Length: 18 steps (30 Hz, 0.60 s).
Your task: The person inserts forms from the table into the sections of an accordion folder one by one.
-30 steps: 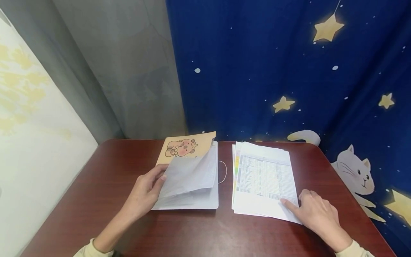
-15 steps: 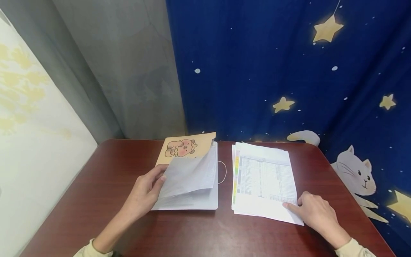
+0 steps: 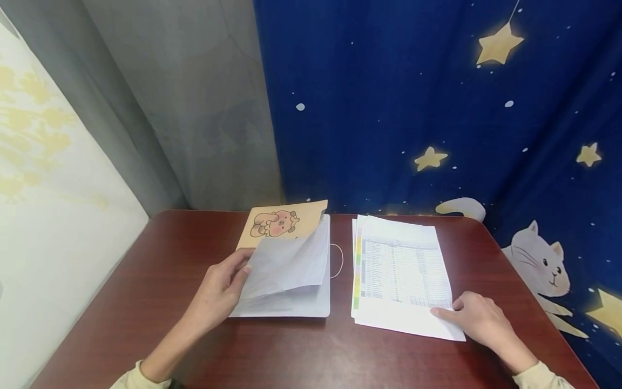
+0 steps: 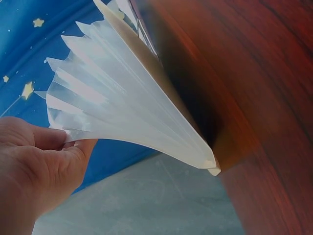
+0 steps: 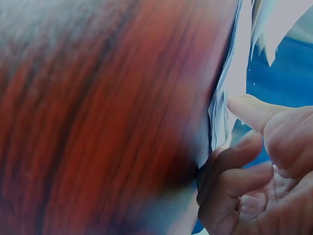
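Note:
A display book (image 3: pixel 311 302) lies on the left of the table, its tan cover (image 3: pixel 272 221) printed with a cartoon animal. My left hand (image 3: pixel 223 283) pinches the edge of its raised translucent pockets (image 3: pixel 286 265); in the left wrist view those pockets (image 4: pixel 107 93) fan out above the cover. To the right lies a stack of printed papers (image 3: pixel 398 270), slightly uneven at the edges. At its near right corner my right hand (image 3: pixel 483 319) pinches the top sheet (image 3: pixel 413 319), thumb above. The right wrist view shows the fingers (image 5: pixel 230 171) curled at the paper edge.
A pale elastic loop (image 3: pixel 342 262) sticks out from the book's right side toward the papers. Behind the dark red table (image 3: pixel 291 356) hang grey and blue curtains (image 3: pixel 350 108). A white panel (image 3: pixel 58 216) stands at the left.
My right hand has shifted slightly right, and the top sheet's near right corner has slid out with it. The left hand and the display book have stayed in place.

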Each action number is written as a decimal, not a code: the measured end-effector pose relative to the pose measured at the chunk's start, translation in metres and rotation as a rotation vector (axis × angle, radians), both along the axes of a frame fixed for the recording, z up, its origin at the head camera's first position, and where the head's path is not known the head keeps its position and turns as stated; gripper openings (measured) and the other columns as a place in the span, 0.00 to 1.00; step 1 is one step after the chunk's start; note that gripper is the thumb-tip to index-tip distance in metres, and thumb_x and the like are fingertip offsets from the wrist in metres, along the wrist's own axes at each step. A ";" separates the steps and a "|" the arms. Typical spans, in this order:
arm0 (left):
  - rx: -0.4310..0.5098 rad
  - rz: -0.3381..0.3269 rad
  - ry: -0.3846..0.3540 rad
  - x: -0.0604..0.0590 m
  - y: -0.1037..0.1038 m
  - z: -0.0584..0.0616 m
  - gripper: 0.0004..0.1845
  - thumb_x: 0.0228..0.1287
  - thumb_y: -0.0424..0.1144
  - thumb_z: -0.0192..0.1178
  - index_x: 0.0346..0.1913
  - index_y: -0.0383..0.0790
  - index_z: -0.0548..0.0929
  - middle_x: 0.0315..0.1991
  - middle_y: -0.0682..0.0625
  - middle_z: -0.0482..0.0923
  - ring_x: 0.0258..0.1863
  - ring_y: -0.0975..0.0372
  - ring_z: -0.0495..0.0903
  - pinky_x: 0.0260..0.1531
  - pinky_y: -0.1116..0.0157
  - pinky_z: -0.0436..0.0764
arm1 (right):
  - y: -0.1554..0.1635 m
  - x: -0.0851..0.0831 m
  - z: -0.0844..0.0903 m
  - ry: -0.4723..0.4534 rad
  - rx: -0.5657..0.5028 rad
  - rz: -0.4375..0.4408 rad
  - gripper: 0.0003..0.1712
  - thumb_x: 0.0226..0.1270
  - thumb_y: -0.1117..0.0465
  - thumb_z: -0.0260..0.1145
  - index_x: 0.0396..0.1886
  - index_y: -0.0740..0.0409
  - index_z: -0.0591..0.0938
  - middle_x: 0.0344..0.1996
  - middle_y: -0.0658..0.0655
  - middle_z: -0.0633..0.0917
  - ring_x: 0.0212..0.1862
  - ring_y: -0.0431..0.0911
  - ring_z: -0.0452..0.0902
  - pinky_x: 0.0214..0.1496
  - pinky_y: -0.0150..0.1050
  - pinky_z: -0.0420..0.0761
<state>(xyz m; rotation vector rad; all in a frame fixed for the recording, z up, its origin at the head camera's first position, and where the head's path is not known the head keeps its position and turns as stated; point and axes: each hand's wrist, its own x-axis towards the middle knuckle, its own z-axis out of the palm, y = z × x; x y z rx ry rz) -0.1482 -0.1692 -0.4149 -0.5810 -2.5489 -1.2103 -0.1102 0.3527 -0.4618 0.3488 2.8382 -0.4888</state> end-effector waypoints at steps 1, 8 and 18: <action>0.001 0.000 -0.001 0.000 0.000 0.000 0.16 0.76 0.27 0.59 0.62 0.40 0.83 0.47 0.48 0.91 0.37 0.64 0.79 0.39 0.69 0.77 | 0.000 0.000 0.001 0.002 0.003 0.001 0.47 0.55 0.28 0.77 0.46 0.72 0.85 0.36 0.63 0.87 0.34 0.51 0.75 0.34 0.43 0.74; -0.002 -0.010 -0.016 -0.001 0.003 0.001 0.18 0.75 0.26 0.58 0.61 0.45 0.84 0.46 0.52 0.91 0.36 0.64 0.78 0.38 0.69 0.75 | 0.007 0.003 0.003 0.039 -0.031 -0.012 0.43 0.57 0.34 0.79 0.46 0.72 0.81 0.39 0.68 0.86 0.37 0.54 0.77 0.39 0.48 0.76; -0.011 -0.015 -0.012 0.001 0.005 0.004 0.19 0.75 0.26 0.59 0.62 0.47 0.84 0.49 0.53 0.91 0.38 0.64 0.78 0.40 0.69 0.75 | 0.013 0.013 -0.002 0.060 -0.212 -0.045 0.30 0.68 0.51 0.75 0.53 0.70 0.73 0.23 0.54 0.78 0.18 0.45 0.75 0.23 0.37 0.71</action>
